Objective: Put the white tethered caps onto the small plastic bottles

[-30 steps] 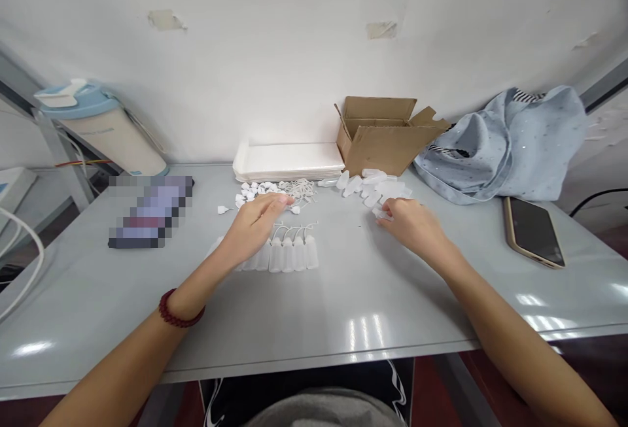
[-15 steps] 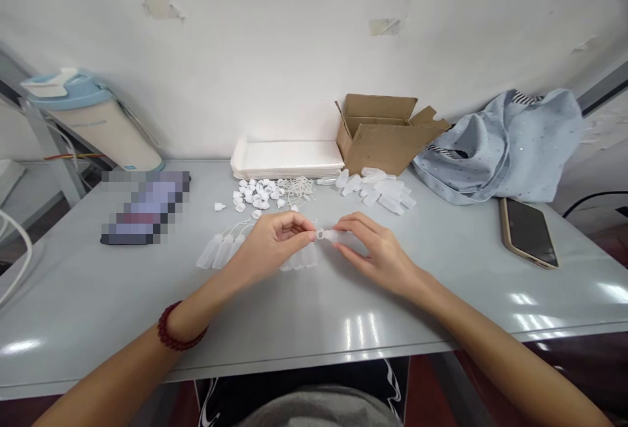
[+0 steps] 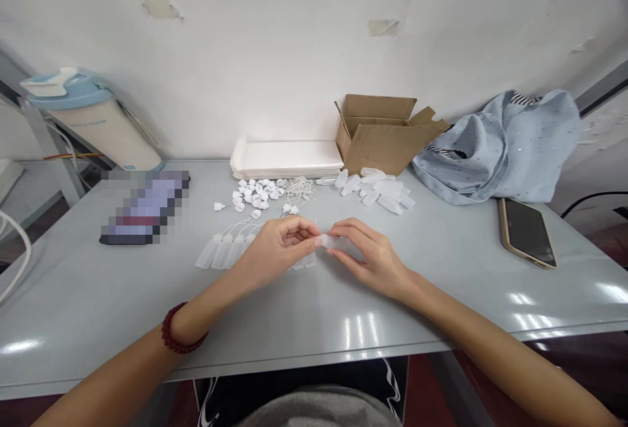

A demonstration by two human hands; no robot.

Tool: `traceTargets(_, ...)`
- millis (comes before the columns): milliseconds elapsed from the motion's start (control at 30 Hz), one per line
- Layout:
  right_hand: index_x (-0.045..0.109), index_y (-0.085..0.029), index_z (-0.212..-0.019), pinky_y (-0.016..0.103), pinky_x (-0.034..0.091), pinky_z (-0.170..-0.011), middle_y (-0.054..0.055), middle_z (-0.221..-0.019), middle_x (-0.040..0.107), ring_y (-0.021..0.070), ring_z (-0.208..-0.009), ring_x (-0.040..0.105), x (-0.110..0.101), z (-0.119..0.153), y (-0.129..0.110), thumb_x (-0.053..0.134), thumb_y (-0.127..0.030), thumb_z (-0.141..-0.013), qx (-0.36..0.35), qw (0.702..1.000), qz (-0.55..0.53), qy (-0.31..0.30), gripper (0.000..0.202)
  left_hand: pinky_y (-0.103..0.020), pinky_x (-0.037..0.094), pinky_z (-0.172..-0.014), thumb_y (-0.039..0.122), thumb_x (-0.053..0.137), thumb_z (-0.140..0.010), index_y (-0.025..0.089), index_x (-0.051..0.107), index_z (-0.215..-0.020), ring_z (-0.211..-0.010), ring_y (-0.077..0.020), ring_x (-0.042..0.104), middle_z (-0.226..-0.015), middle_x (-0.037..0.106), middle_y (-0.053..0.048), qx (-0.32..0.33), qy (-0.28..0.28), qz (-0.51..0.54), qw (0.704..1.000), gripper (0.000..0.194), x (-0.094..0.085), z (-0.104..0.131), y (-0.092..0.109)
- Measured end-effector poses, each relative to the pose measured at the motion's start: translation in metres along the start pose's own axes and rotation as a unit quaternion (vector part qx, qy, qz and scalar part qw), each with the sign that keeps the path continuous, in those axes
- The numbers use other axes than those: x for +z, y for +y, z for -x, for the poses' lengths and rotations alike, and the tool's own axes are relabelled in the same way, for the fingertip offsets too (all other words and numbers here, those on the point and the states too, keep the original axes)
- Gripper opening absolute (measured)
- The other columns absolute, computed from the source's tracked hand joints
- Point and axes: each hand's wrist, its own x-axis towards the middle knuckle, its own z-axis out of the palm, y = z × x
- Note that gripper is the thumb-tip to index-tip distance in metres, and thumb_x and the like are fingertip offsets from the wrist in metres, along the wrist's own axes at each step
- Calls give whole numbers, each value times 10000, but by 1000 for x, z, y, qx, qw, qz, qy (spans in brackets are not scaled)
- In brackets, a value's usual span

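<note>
One translucent bottle [image 3: 338, 242], at centre, is gripped by the left hand [image 3: 275, 248] at its neck, the right hand [image 3: 377, 257] along its body; tip hidden. Bottle row [image 3: 223, 252], left, partly covered.

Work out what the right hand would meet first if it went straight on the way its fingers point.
Most likely the left hand: the right hand points towards it, and the small bottle it holds seems to reach it already, though depth is unclear.
</note>
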Motion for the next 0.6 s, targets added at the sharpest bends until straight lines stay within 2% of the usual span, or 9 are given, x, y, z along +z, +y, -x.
traceTargets(233, 530, -207, -1083, 320, 554, -683, 97, -970, 622, 191, -843, 624, 3, 3, -3, 536, -198, -901, -7, 1000, -5, 25, 183, -287, 509, -722, 352, 605, -820, 190, 637, -859, -795, -175, 628, -822, 666, -25, 40, 18, -61, 997, 170, 4, 3, 2)
traceTargets(433, 514, -189, -1096, 289, 564, -672, 98, -951, 635, 182, -864, 621, 7, 6, -7, 559, -158, -886, -1, 999, -14, 42, 217, -266, 488, -685, 385, 591, -839, 195, 607, -867, -768, -155, 616, -829, 647, -7, 15, 23, -40, 999, 192, 8, 5, 0)
traceTargets(600, 492, -224, -1123, 293, 577, -656, 74, -958, 640, 178, -850, 632, 10, 8, -6, 540, -198, -899, 0, 999, -14, 34, 231, -246, 478, -627, 390, 586, -843, 183, 589, -809, -658, -129, 591, -699, 622, 15, -11, 19, -19, 1000, 209, 10, 6, 2)
